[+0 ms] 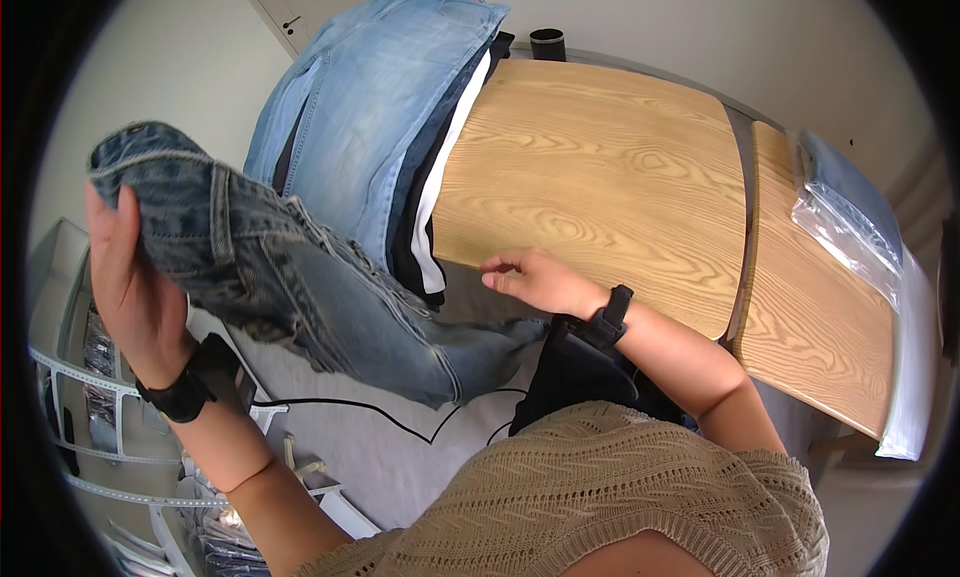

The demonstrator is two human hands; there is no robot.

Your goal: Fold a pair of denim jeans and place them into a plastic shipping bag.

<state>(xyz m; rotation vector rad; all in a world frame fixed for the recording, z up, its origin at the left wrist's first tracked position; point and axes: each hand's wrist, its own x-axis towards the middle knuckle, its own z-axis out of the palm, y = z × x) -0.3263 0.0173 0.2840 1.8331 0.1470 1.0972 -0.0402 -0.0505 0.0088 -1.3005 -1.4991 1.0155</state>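
Observation:
Raised at the left, my left hand (135, 287) is closed on the upper end of a pair of dark blue faded jeans (280, 252). The jeans hang slantwise toward my lap, with frayed seams showing along one side. My right hand (540, 280) is at the near edge of the wooden table (600, 167), its fingers loosely curled and apart from the thumb, with nothing seen in them. Left of the bare tabletop lies a pile of garments, with light blue denim (370, 87) on top and white and black cloth edges (436, 197) beneath.
A black cup-like container (547, 45) stands behind the table. On a second wooden tabletop (810, 297) at the right lie clear plastic packages (850, 222), one holding blue cloth. White metal shelving (120, 392) with bagged items stands lower left. A black cable (350, 405) crosses the floor.

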